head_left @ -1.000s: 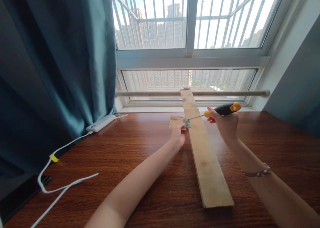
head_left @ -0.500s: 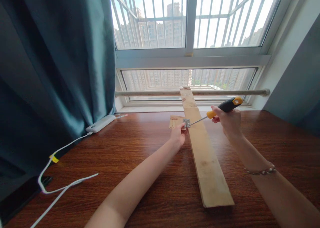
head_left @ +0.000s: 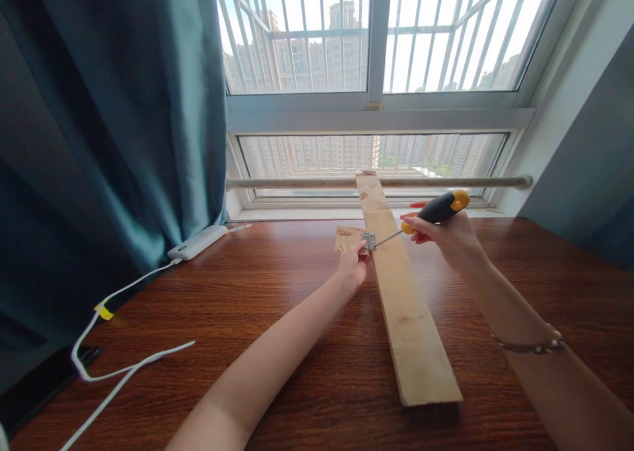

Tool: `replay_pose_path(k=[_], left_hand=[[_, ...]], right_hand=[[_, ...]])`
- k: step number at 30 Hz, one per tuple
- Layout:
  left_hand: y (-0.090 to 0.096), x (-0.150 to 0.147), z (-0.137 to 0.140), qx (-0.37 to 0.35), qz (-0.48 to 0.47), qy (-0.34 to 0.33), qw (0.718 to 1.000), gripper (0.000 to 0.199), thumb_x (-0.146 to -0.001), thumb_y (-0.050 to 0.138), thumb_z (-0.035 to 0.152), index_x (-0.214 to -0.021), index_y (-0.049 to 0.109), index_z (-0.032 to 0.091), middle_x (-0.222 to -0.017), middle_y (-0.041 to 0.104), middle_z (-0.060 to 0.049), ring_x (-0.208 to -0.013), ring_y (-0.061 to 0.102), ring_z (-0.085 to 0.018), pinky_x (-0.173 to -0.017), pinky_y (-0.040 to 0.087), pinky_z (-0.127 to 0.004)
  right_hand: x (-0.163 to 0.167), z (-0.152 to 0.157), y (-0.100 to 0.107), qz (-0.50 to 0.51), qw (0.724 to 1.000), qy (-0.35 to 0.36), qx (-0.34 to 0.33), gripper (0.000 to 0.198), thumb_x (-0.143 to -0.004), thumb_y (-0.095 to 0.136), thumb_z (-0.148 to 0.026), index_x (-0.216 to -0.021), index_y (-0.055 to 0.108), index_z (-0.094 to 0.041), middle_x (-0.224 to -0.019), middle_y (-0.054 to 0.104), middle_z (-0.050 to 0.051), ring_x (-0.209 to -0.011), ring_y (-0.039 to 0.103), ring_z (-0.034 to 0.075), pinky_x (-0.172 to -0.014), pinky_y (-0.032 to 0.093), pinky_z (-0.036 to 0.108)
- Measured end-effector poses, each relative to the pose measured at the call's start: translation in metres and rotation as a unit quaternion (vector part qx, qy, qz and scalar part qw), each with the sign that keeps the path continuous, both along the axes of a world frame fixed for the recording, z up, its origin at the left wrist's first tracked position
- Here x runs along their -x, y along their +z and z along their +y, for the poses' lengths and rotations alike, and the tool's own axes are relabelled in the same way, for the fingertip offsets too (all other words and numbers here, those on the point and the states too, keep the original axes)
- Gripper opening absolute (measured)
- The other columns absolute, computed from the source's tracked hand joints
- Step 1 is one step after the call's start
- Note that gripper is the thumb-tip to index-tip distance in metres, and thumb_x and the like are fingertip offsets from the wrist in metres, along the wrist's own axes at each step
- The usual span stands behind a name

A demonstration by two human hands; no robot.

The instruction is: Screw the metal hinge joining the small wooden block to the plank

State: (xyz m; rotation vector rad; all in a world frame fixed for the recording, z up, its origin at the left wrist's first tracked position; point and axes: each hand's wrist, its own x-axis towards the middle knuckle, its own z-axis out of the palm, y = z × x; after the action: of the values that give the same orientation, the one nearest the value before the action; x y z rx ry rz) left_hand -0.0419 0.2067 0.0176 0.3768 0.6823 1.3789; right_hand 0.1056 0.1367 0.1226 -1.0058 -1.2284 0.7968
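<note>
A long pale wooden board (head_left: pixel 413 325) lies on the brown table, its far end reaching the window rail. Beside its left edge sits a small wooden piece (head_left: pixel 345 238). A silver metal hinge (head_left: pixel 369 240) spans the two. My left hand (head_left: pixel 353 266) pinches the small piece at the hinge, thumb on top; its other fingers are mostly hidden. In my right hand (head_left: pixel 456 240) is a screwdriver (head_left: pixel 438 208) with a black and yellow handle, held at a slant. Its tip meets the hinge's right side, on the board. My right fingers are around the handle's lower part.
On the left a white power strip (head_left: pixel 198 242) and its white cable (head_left: pixel 116 292) lie by the dark blue curtain (head_left: pixel 123 107). A horizontal rail (head_left: pixel 297 183) runs before the barred window, behind the wooden table (head_left: pixel 257 292).
My right hand and the screwdriver handle have shifted slightly left, and the right fingers have changed their grip on the handle. The left hand stays at the hinge.
</note>
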Motion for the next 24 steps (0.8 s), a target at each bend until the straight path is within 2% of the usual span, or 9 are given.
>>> replay_pose_path(k=[3,6,8,10,12,14,20,24], left_hand=[[0.000,0.001,-0.001,-0.001,-0.004,-0.013,1.000,0.015,-0.070,0.056,-0.001,-0.071,0.063,0.012,-0.075,0.068,-0.008,-0.067,0.062,-0.014,-0.067,0.050,-0.025],[0.001,0.001,-0.002,0.003,-0.006,-0.006,1.000,0.015,-0.072,0.055,-0.002,-0.070,0.062,0.012,-0.074,0.067,-0.007,-0.063,0.060,-0.012,-0.060,0.048,-0.022],[0.002,0.001,-0.002,0.004,-0.005,-0.002,1.000,0.016,-0.072,0.055,-0.002,-0.069,0.062,0.011,-0.074,0.067,-0.007,-0.062,0.059,-0.012,-0.059,0.048,-0.022],[0.003,0.001,-0.002,0.007,-0.003,-0.002,1.000,0.015,-0.072,0.055,-0.002,-0.069,0.062,0.011,-0.073,0.067,-0.007,-0.062,0.059,-0.012,-0.059,0.048,-0.022],[0.004,0.001,-0.003,0.010,-0.004,-0.005,1.000,0.016,-0.071,0.054,-0.003,-0.068,0.062,0.011,-0.072,0.067,-0.008,-0.062,0.059,-0.012,-0.060,0.048,-0.022],[0.005,0.001,-0.003,0.014,-0.009,-0.007,1.000,0.018,-0.072,0.052,-0.003,-0.068,0.062,0.010,-0.072,0.067,-0.008,-0.062,0.059,-0.012,-0.060,0.048,-0.022],[0.008,0.001,-0.003,0.030,-0.014,0.006,0.999,0.019,-0.071,0.052,-0.005,-0.067,0.062,0.010,-0.069,0.066,-0.007,-0.061,0.059,-0.011,-0.059,0.048,-0.021],[0.008,0.001,-0.003,0.040,-0.020,0.007,0.999,0.019,-0.071,0.051,-0.006,-0.067,0.061,0.010,-0.067,0.065,-0.007,-0.060,0.059,-0.011,-0.058,0.048,-0.020]], right_hand=[[-0.002,-0.009,0.010,0.000,0.996,0.067,0.059,0.048,-0.048,0.085,-0.025,-0.091,0.065,-0.015,-0.083,0.071,0.007,-0.062,0.068,0.018,-0.057,0.060,0.027],[-0.003,-0.013,0.014,-0.008,0.994,0.090,0.069,0.049,-0.045,0.086,-0.026,-0.090,0.066,-0.015,-0.082,0.072,0.008,-0.065,0.069,0.022,-0.061,0.060,0.030],[-0.002,-0.013,0.011,-0.049,0.996,0.055,0.052,0.045,-0.047,0.085,-0.031,-0.084,0.068,-0.013,-0.077,0.071,0.008,-0.062,0.068,0.022,-0.057,0.060,0.030],[0.000,-0.010,0.007,-0.122,0.992,-0.024,0.020,0.037,-0.052,0.083,-0.036,-0.075,0.069,-0.011,-0.069,0.070,0.009,-0.060,0.068,0.022,-0.053,0.058,0.028],[0.002,-0.008,0.003,-0.191,0.974,-0.118,-0.012,0.034,-0.057,0.080,-0.042,-0.066,0.068,-0.011,-0.059,0.068,0.008,-0.058,0.068,0.023,-0.050,0.055,0.026],[0.005,-0.007,0.001,-0.222,0.958,-0.178,-0.027,0.035,-0.060,0.077,-0.045,-0.061,0.067,-0.011,-0.052,0.066,0.007,-0.054,0.067,0.022,-0.047,0.053,0.025],[0.010,-0.006,-0.001,-0.164,0.965,-0.202,-0.024,0.038,-0.062,0.074,-0.047,-0.057,0.065,-0.011,-0.049,0.064,0.006,-0.045,0.063,0.020,-0.043,0.049,0.025],[-0.014,0.009,-0.001,-0.093,0.961,-0.254,-0.061,0.039,-0.065,0.071,-0.050,-0.063,0.062,-0.012,-0.048,0.059,0.003,-0.040,0.056,0.014,-0.039,0.044,0.024]])
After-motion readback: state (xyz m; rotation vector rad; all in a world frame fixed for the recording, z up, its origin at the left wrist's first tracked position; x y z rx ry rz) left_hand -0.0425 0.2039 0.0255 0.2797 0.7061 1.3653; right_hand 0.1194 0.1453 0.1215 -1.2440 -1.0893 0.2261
